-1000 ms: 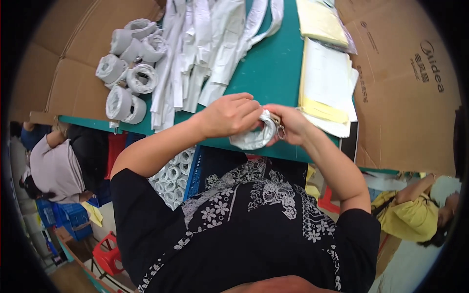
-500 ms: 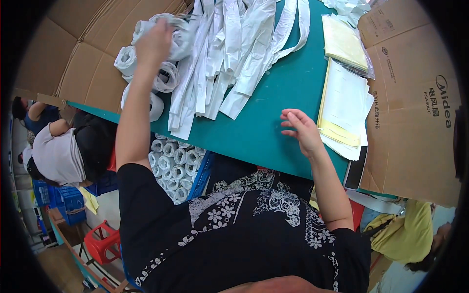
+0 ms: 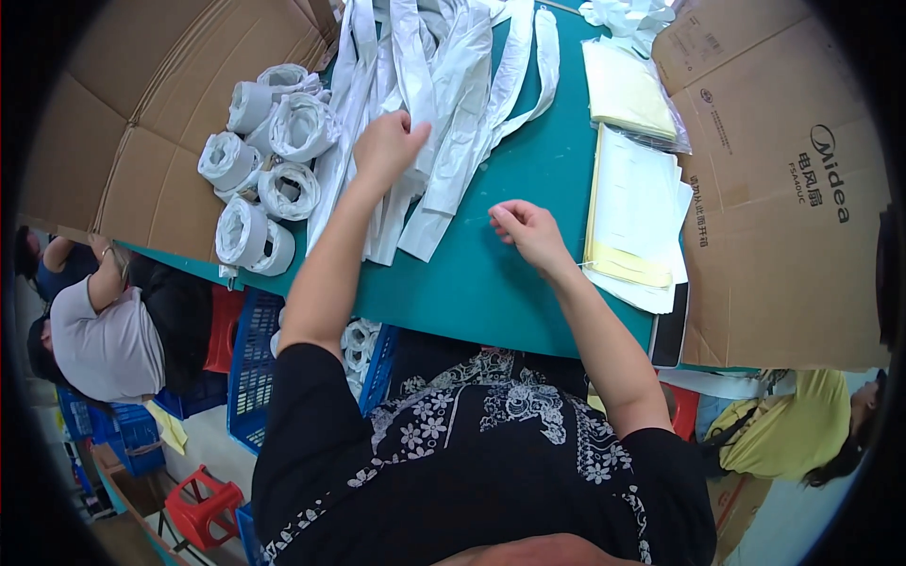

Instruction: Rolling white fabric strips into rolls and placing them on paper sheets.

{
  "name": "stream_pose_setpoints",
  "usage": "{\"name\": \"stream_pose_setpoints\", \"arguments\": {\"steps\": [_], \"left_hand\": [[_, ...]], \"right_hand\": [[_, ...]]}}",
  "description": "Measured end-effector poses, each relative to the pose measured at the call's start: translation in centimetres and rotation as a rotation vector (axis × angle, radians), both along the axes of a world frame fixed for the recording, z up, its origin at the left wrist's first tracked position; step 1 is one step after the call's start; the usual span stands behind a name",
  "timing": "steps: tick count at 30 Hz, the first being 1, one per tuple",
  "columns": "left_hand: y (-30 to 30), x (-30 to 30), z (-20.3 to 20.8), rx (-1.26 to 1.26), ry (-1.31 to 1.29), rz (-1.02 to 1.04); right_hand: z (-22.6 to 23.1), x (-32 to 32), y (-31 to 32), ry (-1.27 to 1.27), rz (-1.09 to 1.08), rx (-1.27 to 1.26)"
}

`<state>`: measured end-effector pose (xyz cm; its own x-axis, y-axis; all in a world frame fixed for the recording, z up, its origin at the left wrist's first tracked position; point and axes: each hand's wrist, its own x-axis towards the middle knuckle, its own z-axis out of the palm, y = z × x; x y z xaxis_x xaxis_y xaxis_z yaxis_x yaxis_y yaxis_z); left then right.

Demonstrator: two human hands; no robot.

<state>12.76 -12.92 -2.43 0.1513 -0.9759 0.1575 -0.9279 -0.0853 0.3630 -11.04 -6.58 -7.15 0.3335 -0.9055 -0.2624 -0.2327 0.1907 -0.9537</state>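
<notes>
Over a spread of long flat white strips [image 3: 444, 160] is my left hand [image 3: 387, 149]. Its fingers are curled with the thumb apart, and no held thing shows in it. My right hand [image 3: 530, 234] hovers above the green tabletop [image 3: 453, 297], between the strips and a stack of white and yellow sheets [image 3: 634, 212]. The fingers of that hand are bent in toward the thumb with nothing visible between them. Left of the strips, several coiled white rolls [image 3: 300, 129] are piled against cardboard.
Cardboard walls [image 3: 764, 236] flank the table at right and left. A bagged pale yellow stack [image 3: 630, 90] lies at the far right. Below the near edge, a blue crate [image 3: 255, 368] holds more white rolls. Other people sit at both sides, and a red stool [image 3: 203, 507] stands lower left.
My left hand has come away from the rolls and moved right and nearer, over the strips. The roll it was at rests on the pile. My right hand has shifted left, its fingers drawn closer together.
</notes>
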Motion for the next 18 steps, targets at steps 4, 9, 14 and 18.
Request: {"name": "stream_pose_setpoints", "arguments": {"steps": [4, 9, 14, 18], "left_hand": [[5.1, -5.4, -1.0, 0.192, 1.216, -0.141], [15.0, -11.2, -3.6, 0.444, 1.166, -0.435], [18.1, -11.2, -5.5, 0.297, 0.864, -0.354], [18.1, -12.5, -5.0, -0.200, 0.826, -0.279]], "right_hand": [[2.1, 1.7, -3.3, -0.330, -0.106, 0.291], [2.7, 1.1, -6.7, -0.681, 0.037, 0.552], [1.2, 0.3, -5.3, -0.422, -0.211, 0.360], [-0.1, -1.3, -4.5, -0.495, -0.379, 0.364]]}}
